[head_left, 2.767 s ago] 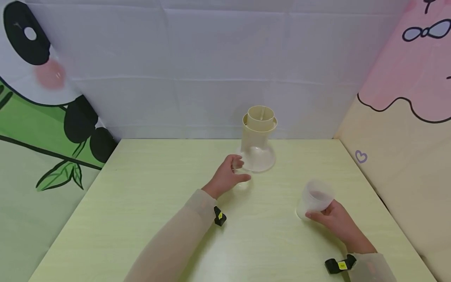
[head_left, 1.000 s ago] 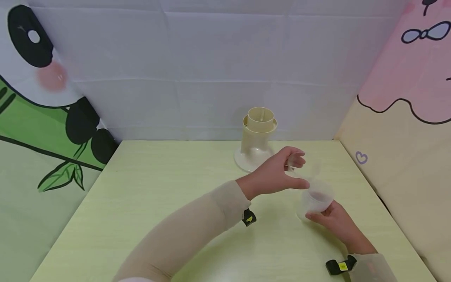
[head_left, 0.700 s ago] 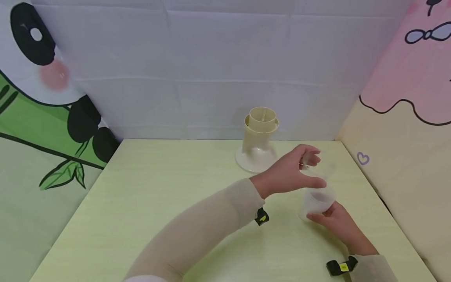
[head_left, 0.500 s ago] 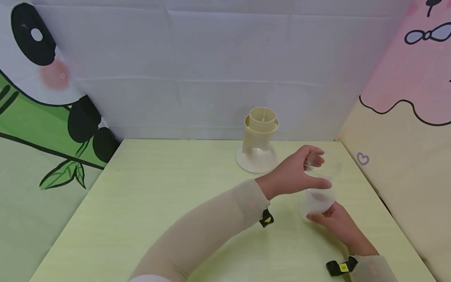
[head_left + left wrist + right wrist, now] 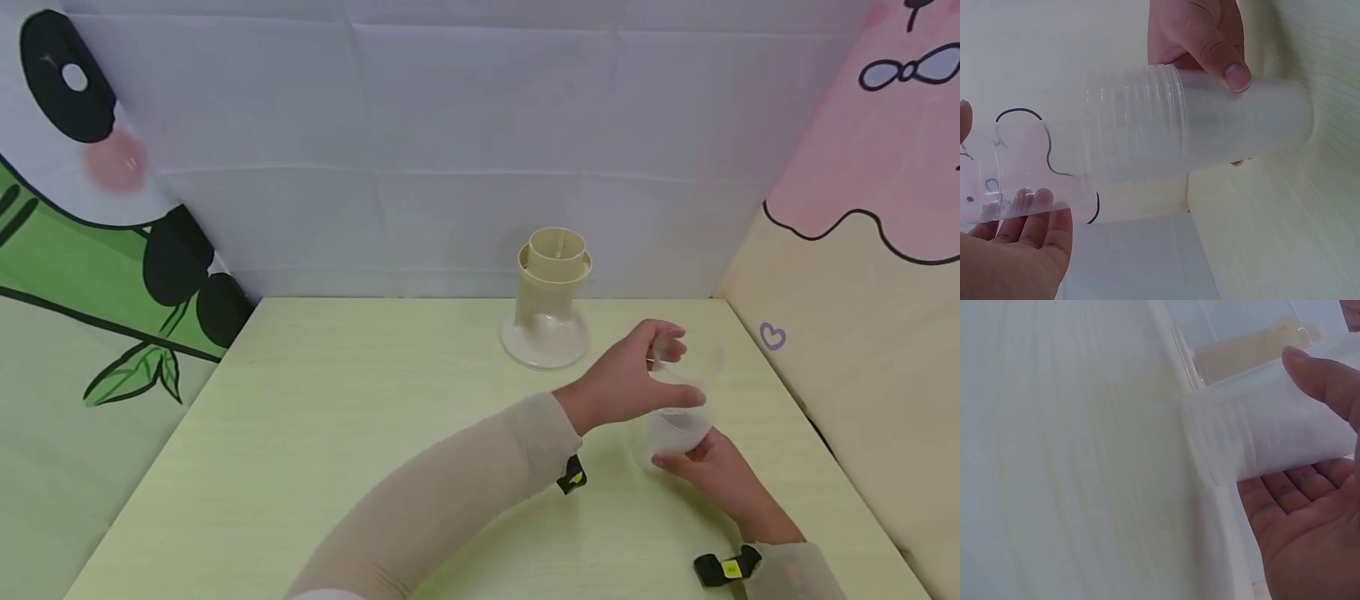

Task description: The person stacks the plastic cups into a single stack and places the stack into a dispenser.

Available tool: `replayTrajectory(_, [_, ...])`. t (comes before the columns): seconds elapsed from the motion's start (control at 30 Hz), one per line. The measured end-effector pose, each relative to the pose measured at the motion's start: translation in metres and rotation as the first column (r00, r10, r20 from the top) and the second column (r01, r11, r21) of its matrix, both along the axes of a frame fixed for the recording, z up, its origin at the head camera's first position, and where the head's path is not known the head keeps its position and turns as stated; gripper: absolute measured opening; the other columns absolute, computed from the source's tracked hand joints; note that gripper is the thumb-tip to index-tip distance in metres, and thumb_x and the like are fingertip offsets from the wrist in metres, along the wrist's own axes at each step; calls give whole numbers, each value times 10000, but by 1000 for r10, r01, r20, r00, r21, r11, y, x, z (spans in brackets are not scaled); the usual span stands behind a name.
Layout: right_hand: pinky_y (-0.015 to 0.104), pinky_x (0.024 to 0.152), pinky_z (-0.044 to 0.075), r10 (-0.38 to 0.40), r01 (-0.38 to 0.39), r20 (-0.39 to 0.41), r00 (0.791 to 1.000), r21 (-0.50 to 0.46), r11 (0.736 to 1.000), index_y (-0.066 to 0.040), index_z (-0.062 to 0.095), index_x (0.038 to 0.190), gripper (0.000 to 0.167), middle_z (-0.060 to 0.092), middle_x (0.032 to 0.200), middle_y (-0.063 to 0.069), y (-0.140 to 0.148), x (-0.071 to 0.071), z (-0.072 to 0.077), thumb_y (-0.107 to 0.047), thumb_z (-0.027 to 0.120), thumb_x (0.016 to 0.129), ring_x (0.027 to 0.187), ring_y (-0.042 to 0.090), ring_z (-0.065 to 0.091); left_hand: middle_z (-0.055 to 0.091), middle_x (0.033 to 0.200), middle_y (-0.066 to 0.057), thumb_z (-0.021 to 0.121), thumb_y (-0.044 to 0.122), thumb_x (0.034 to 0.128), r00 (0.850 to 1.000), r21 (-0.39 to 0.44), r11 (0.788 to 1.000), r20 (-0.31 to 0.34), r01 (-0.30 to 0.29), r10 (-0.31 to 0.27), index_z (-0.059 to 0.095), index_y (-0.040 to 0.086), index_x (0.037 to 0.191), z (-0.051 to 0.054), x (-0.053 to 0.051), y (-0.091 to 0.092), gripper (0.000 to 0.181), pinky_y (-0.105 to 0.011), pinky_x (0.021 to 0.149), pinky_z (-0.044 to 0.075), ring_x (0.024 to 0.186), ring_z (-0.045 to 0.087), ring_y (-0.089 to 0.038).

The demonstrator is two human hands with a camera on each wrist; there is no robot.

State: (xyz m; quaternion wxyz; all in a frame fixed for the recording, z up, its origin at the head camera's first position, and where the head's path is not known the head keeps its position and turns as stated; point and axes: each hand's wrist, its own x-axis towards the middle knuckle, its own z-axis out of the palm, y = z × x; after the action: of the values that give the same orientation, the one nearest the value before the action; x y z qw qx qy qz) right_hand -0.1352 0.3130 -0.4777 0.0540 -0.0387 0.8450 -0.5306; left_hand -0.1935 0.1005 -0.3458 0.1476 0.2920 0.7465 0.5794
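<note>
My left hand [image 5: 630, 379] curls its fingers and thumb around a clear plastic cup [image 5: 1029, 156], hard to make out in the head view. This cup is right above a stack of plastic cups [image 5: 671, 437], its lower end at the stack's mouth; whether it has entered is unclear. Several ridged rims [image 5: 1135, 125] show at the top of the stack in the left wrist view. My right hand [image 5: 708, 475] grips the stack's side, thumb on the near face, keeping it upright on the table. In the right wrist view the stack [image 5: 1272, 419] lies between thumb and fingers.
A cream tubular stand [image 5: 551, 283] with a wide round base [image 5: 543, 342] stands at the back of the pale wooden table [image 5: 337, 375], left of the cups. Cloth walls enclose the table at the back and sides. Each wrist wears a black band.
My left hand has moved right from beside the stand to above the cup stack, bringing the clear cup, and has lowered slightly in the last half second. The right hand stays put.
</note>
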Motion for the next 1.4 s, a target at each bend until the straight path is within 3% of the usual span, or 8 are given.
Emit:
replayTrajectory(0.33, [235,841,533,20,-20,-10,1000,-6,1000,14,488,1399,586,612,1293,157,1,-1,0,-194,786,939,1029,82,623,584,1221,198,876,280,850,1000,-33,999,26,-5,6,472,256,1450,-6,3,8,724,-202,1016,454,1167,538,26])
replayTrajectory(0.67, [218,839,536,31,-31,-15,999,-6,1000,9,480,1434,604,614,1332,190,1,-1,1,-206,774,952,1037,44,615,578,1331,215,875,321,850,999,-95,995,45,-23,27,478,296,1442,-17,7,9,714,-246,1034,460,1282,499,-1])
replayTrajectory(0.87, [204,850,508,35,-32,-56,998,50,998,-38,481,1453,634,585,1378,97,3,-1,-1,-255,787,942,1093,28,568,543,1397,188,873,348,850,1000,-155,988,8,-17,18,487,269,1451,-25,6,12,719,-234,1045,447,1311,482,-12])
replayTrajectory(1.03, [195,896,498,61,-58,-91,994,36,998,-88,443,1480,657,550,1400,22,2,-1,-4,-232,789,940,1157,21,555,519,1431,143,874,375,839,1000,-216,976,-22,-6,1,490,227,1472,-36,5,12,756,-209,1022,449,1294,484,-14])
replayTrajectory(1.4, [210,874,531,61,-58,-104,993,30,998,-16,445,1435,622,550,1344,132,4,0,-7,-182,784,941,1108,35,587,555,1313,163,908,320,809,999,-234,972,-28,16,-23,485,184,1474,-50,1,5,799,-217,952,485,1186,522,-1])
